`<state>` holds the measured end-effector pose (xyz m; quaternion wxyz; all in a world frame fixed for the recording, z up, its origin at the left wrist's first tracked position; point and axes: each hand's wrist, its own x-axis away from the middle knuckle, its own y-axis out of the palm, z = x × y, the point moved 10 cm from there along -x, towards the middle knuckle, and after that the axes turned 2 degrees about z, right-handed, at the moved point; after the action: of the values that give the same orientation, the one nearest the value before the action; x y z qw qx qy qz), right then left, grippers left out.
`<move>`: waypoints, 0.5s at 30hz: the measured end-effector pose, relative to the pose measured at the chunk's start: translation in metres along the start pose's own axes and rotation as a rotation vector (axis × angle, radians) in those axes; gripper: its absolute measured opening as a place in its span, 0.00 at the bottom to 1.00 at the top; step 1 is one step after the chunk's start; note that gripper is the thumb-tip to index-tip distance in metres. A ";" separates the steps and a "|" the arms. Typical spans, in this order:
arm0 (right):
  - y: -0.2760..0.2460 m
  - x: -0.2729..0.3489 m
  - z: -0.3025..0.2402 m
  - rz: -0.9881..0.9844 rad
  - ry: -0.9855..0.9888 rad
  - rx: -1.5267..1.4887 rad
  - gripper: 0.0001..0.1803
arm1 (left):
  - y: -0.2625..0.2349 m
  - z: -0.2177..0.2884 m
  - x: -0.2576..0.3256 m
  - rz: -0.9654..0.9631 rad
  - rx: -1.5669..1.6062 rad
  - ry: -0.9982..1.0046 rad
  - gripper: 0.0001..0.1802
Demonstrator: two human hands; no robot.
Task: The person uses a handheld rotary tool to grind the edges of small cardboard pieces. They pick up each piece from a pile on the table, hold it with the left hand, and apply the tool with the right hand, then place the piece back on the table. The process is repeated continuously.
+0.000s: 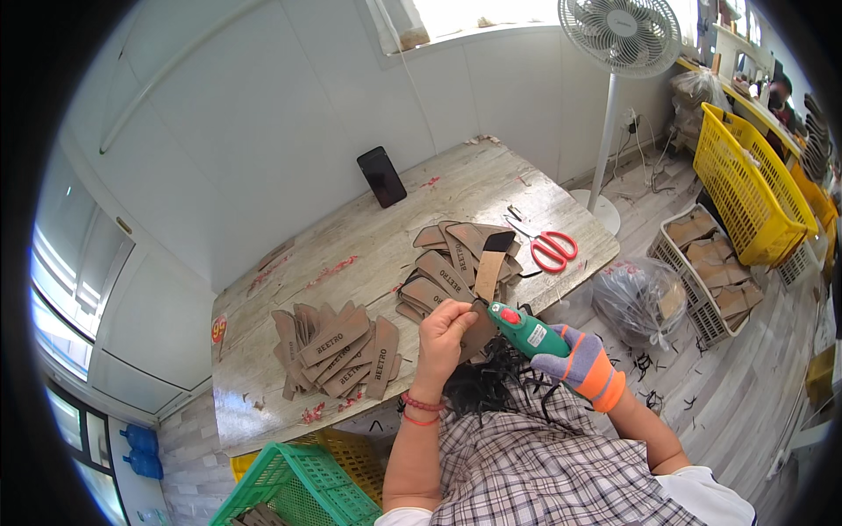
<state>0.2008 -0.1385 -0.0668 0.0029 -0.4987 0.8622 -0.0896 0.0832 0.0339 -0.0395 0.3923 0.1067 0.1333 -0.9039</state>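
My left hand (443,337), bare with red bracelets at the wrist, is closed in a pinch on a brown flat piece (478,337). In a grey and orange glove, my right hand (574,358) grips a green handheld power tool (524,331) with a red button. Its tip meets the piece close to my left fingertips; the exact contact is too small to tell. Just beyond lies a pile of similar brown printed pieces (438,272), with a tan strip (489,273) ending in black on top. Left of my left hand is another pile of brown pieces (338,346).
Red-handled scissors (553,252) and an upright phone (381,177) are on the table (263,421). Black scraps (487,386) cover my lap. Below stands a green crate (289,482). A fan (605,131), bagged material (640,298) and a yellow basket (745,193) stand to the right.
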 end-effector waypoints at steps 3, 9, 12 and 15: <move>0.000 -0.002 0.005 -0.001 0.025 -0.044 0.29 | 0.007 0.007 -0.002 -0.080 -0.079 0.064 0.05; -0.007 0.003 0.008 0.073 0.068 -0.122 0.30 | -0.078 -0.005 -0.015 0.544 -0.257 0.040 0.06; -0.009 0.005 0.012 0.087 0.080 -0.105 0.30 | -0.105 -0.041 0.002 0.754 0.639 -0.089 0.05; -0.002 0.004 0.017 0.052 0.084 -0.055 0.30 | -0.077 -0.083 0.023 0.702 1.062 -0.302 0.05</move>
<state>0.2018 -0.1453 -0.0825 -0.0444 -0.4717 0.8764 -0.0865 0.0186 0.0957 -0.1122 0.5723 0.1950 -0.4305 -0.6701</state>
